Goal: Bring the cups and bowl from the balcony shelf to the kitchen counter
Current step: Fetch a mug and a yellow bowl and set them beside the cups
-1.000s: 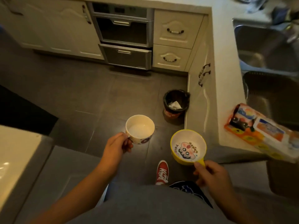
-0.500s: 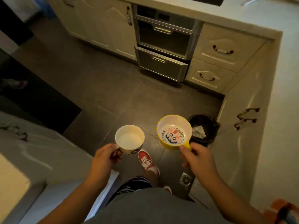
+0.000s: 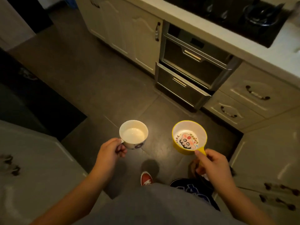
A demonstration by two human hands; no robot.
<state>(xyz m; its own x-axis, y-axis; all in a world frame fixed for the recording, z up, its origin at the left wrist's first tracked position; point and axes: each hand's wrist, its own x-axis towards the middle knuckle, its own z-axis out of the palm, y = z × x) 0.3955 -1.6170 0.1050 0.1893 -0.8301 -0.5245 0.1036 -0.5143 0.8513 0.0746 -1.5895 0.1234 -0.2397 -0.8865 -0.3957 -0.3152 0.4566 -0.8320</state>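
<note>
My left hand (image 3: 111, 151) grips the handle of a white cup (image 3: 133, 134) with a dark pattern low on its side; the cup is upright and looks empty. My right hand (image 3: 212, 166) pinches the short handle of a yellow bowl (image 3: 189, 137) with a white inside and a cartoon face on its bottom. Both are held level over the dark tiled floor, roughly side by side, the cup on the left. The kitchen counter (image 3: 253, 52) runs across the top right.
A black gas hob (image 3: 230, 15) sits in the counter. Below are cream cabinets (image 3: 128, 30), a steel built-in unit with pull-out drawers (image 3: 193, 70) and cream drawers (image 3: 253, 96). More cabinet fronts (image 3: 266, 168) stand at right, a pale surface (image 3: 32, 159) at left, my red shoe (image 3: 146, 178) below.
My view has swung left: the sink, the orange packet and the black bin have left the frame and the hob has come in. Both hands still hold the cup and bowl.
</note>
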